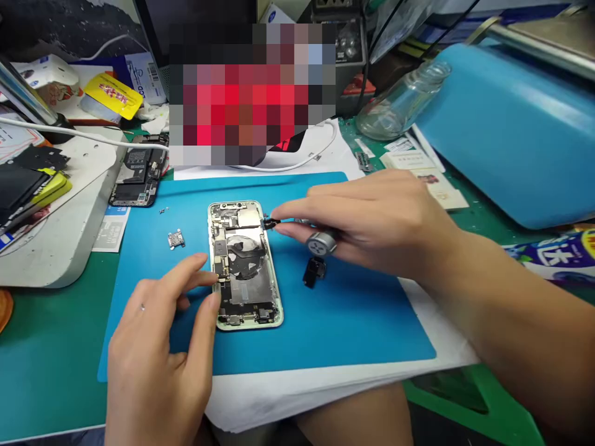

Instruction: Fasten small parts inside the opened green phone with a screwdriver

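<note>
An opened smartphone (251, 291) with a pale frame lies on the blue mat, its circuit board and inner parts showing. My left hand (160, 347) is at its left edge, thumb and a finger closed against the frame. At the upper right edge of the phone, my right hand (372, 220) pinches a small black part (271, 223) between thumb and forefinger. A grey round-ended tool, apparently a screwdriver (321, 243), is tucked in the same hand; its far end is hidden. Below that hand lies a small black component (315, 271).
A metal bracket (176, 239) and tiny screws (163, 211) lie on the blue mat (353, 328). Another opened phone (139, 170) is at the back left, beside a white device (79, 229). A glass jar (402, 102) and blue case (511, 130) stand at the back right. A white cable (297, 166) crosses behind.
</note>
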